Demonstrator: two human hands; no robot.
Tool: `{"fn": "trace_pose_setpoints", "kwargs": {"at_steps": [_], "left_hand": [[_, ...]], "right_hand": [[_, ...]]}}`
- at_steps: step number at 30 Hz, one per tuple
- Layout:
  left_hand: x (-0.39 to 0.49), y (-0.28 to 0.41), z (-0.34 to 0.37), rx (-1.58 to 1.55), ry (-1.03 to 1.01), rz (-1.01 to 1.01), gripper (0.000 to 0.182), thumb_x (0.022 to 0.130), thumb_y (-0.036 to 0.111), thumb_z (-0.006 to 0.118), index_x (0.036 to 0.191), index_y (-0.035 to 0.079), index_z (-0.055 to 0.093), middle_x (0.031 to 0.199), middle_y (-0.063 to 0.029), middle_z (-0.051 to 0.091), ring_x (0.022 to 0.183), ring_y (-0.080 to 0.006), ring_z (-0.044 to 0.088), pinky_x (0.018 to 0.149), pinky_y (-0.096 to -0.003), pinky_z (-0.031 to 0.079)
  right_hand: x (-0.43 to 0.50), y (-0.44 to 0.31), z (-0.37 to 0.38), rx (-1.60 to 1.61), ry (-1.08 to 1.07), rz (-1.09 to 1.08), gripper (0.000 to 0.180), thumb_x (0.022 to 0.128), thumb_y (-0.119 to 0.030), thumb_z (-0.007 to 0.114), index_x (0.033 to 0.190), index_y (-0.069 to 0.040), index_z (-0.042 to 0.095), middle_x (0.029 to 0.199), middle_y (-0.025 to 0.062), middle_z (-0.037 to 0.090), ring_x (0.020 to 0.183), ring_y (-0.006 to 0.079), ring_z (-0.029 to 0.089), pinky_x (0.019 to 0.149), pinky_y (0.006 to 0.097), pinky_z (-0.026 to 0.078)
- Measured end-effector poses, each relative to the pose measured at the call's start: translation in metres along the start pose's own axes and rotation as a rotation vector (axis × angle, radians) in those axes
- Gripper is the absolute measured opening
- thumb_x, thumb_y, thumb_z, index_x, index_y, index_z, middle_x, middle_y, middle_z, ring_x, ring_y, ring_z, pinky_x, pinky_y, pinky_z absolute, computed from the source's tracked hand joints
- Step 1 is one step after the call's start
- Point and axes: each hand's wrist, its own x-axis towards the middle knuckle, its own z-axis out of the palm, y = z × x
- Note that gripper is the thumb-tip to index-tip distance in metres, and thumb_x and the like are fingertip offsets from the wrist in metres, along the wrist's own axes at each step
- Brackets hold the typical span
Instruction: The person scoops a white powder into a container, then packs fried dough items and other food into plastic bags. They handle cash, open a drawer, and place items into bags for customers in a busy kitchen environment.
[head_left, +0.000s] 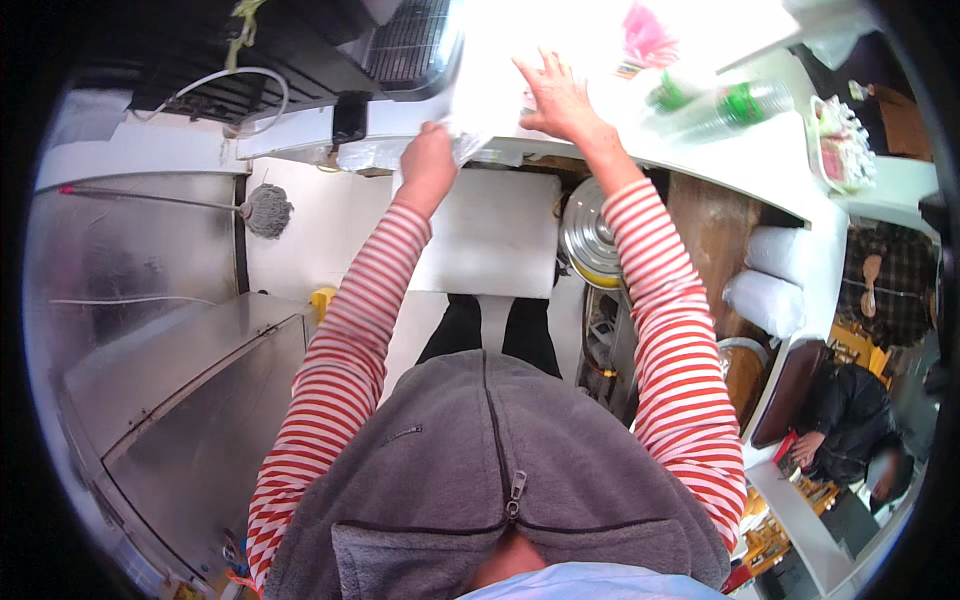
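Observation:
My left hand (430, 166) is closed on a clear plastic bag or film (471, 144) at the front edge of the white counter (694, 154). To its right, my right hand (559, 94) reaches over the counter with its fingers spread and nothing plainly in its grasp. Strong glare washes out the counter beyond both hands, so the far part of the plastic is hidden. Several clear plastic bottles with green labels (742, 103) lie to the right of my right hand. A pink plastic item (649, 34) is farther back.
A black phone-like object (350, 118) lies at the counter edge, beside a black grilled appliance (409, 45). Below are a white stool-like surface (491, 232) and a lidded metal pot (592, 232). A mop (266, 211) is at left. A person in dark clothes (855, 424) sits at lower right.

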Motion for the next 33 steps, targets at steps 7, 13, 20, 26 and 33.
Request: {"fn": "trace_pose_setpoints", "kwargs": {"at_steps": [7, 13, 20, 26, 33], "left_hand": [[0.056, 0.007, -0.001, 0.15, -0.286, 0.028, 0.016, 0.08, 0.002, 0.064, 0.094, 0.001, 0.072, 0.105, -0.0194, 0.069, 0.094, -0.0335, 0.07, 0.078, -0.0408, 0.058], [0.094, 0.028, 0.027, -0.569, -0.388, 0.118, 0.019, 0.071, 0.007, 0.074, 0.085, -0.004, 0.069, 0.073, -0.0151, 0.07, 0.065, -0.0235, 0.068, 0.063, -0.0365, 0.054], [0.085, 0.032, 0.068, -0.954, -0.333, -0.017, 0.039, 0.069, 0.011, 0.077, 0.103, -0.002, 0.065, 0.089, -0.012, 0.071, 0.078, -0.0164, 0.068, 0.065, -0.0319, 0.054], [0.079, 0.034, 0.083, -1.09, -0.337, -0.116, 0.05, 0.076, 0.013, 0.082, 0.12, -0.001, 0.061, 0.097, -0.01, 0.07, 0.077, -0.0146, 0.067, 0.065, -0.0299, 0.056], [0.064, 0.037, 0.076, -1.002, -0.181, -0.099, 0.036, 0.08, 0.004, 0.071, 0.115, -0.002, 0.064, 0.097, -0.0167, 0.072, 0.081, -0.0163, 0.071, 0.067, -0.0298, 0.056]], "right_hand": [[0.039, 0.017, -0.029, 0.476, -0.259, 0.206, 0.076, 0.071, -0.025, 0.076, 0.139, -0.006, 0.048, 0.122, 0.02, 0.054, 0.118, 0.0338, 0.052, 0.097, 0.0424, 0.047], [0.035, 0.005, -0.042, 0.469, -0.136, -0.134, 0.071, 0.069, -0.023, 0.077, 0.134, -0.005, 0.053, 0.113, 0.021, 0.056, 0.107, 0.0371, 0.056, 0.094, 0.0433, 0.049], [0.011, -0.006, -0.002, 0.26, -0.225, -0.071, 0.076, 0.068, -0.011, 0.078, 0.138, -0.01, 0.049, 0.137, 0.0211, 0.047, 0.126, 0.0407, 0.047, 0.103, 0.0486, 0.042], [-0.014, 0.054, 0.019, 0.574, -0.072, 0.21, 0.062, 0.073, -0.002, 0.069, 0.133, -0.006, 0.052, 0.124, 0.0215, 0.057, 0.115, 0.0337, 0.055, 0.097, 0.0415, 0.045], [-0.021, 0.059, 0.048, 0.681, 0.015, 0.751, 0.022, 0.086, -0.011, 0.066, 0.103, -0.001, 0.074, 0.08, 0.0105, 0.073, 0.074, 0.0166, 0.069, 0.07, 0.0297, 0.053]]}}
